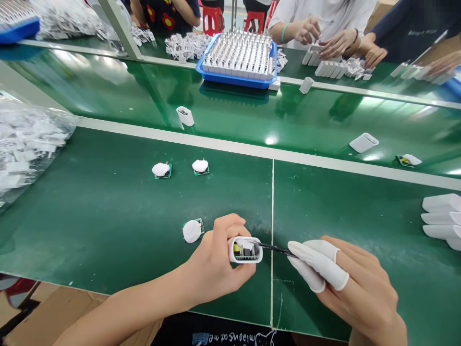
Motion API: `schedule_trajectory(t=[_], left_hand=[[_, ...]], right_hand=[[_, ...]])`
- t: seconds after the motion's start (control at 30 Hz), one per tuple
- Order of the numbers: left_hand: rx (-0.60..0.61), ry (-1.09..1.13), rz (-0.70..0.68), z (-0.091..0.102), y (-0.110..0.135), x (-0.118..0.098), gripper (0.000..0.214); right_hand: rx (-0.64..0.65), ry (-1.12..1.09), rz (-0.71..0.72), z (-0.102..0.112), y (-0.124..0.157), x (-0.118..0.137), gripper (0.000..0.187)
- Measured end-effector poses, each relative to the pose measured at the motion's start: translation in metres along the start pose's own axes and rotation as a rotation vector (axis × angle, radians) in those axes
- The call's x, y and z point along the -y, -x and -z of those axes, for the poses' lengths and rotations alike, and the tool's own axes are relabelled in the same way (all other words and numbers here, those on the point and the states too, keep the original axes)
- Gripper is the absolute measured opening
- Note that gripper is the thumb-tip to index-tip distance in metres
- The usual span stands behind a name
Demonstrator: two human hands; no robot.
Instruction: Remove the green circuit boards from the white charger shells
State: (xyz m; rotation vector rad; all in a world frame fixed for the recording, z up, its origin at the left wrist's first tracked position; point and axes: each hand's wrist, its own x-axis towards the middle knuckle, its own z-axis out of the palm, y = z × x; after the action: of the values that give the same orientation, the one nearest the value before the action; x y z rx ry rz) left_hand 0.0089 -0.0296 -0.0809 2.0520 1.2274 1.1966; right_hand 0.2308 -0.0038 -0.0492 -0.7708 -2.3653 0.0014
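My left hand is wrapped round a white plastic charger housing, its open end facing me. Inside the housing a circuit board with yellow and dark parts shows. Black tweezers are pinched in my right hand, which wears white finger cots. The tweezers' tips reach into the housing's opening; what they touch there I cannot make out. Just left of my left hand lies a small circuit board with a white round pad. Two similar boards rest farther back on the green bench.
A clear bag of white parts lies at the left. White housings lie at the right edge. Beyond the pale strip, single housings and a board sit on the green belt. A blue tray and co-workers' hands are across it.
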Motion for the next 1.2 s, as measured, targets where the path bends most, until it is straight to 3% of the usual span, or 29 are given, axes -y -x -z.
schedule_trajectory(t=[0.17, 0.6, 0.93, 1.2], left_hand=[[-0.006, 0.026, 0.036, 0.0003, 0.0018, 0.0006, 0.048], [0.034, -0.004, 0.035, 0.0014, -0.0026, -0.0027, 0.022], [-0.018, 0.014, -0.076, -0.0026, 0.0000, 0.0002, 0.043], [0.014, 0.051, -0.048, -0.0060, 0.0021, 0.0013, 0.036]], right_hand=[[-0.021, 0.008, -0.008, -0.0007, 0.0011, 0.0025, 0.020], [-0.014, 0.009, 0.018, -0.0040, -0.0005, 0.0042, 0.019], [-0.004, -0.053, -0.022, -0.0039, -0.0005, 0.0050, 0.018], [0.042, -0.149, -0.033, -0.0069, -0.0053, 0.0049, 0.017]])
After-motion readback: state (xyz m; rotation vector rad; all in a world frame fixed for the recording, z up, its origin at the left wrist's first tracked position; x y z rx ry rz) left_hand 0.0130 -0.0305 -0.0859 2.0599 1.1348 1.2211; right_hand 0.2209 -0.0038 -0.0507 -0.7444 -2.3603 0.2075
